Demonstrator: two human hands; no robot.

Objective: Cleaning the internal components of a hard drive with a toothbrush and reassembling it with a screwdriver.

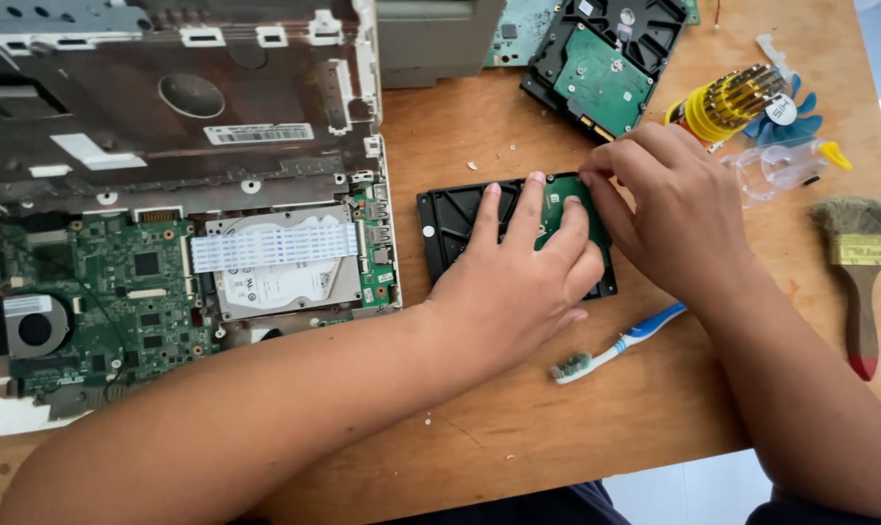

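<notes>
Resting flat on the wooden table (pixel 518 428), a black hard drive (pixel 452 226) lies underside up just right of the opened laptop (pixel 168 292), its green circuit board (pixel 557 209) facing the camera. The person's left hand (pixel 518 282) lies spread across it, fingers splayed and pressing down on board and casing alike. The right hand (pixel 669 209) comes in from the other side with its fingertips drawn together at the board's upper right corner; whether they pinch a screw, a small tool or the board edge itself cannot be told, since the knuckles hide the spot.

The drive looks like a dense metal block, heavy for its bulk and quite rigid, so it should sit steady under a flat palm. The thin board seems the delicate part: stiff but liable to crack if bent, with small components that dislike pressure. The black casing rim at the long sides appears the safer place to grip.

A second hard drive (pixel 596 68) lies further back, also board up. To the right are a yellow holder of screwdriver bits (pixel 727 102), a clear plastic piece (pixel 776 170) and a paintbrush (pixel 856 282). A blue and white toothbrush (pixel 620 345) lies just below the right wrist.
</notes>
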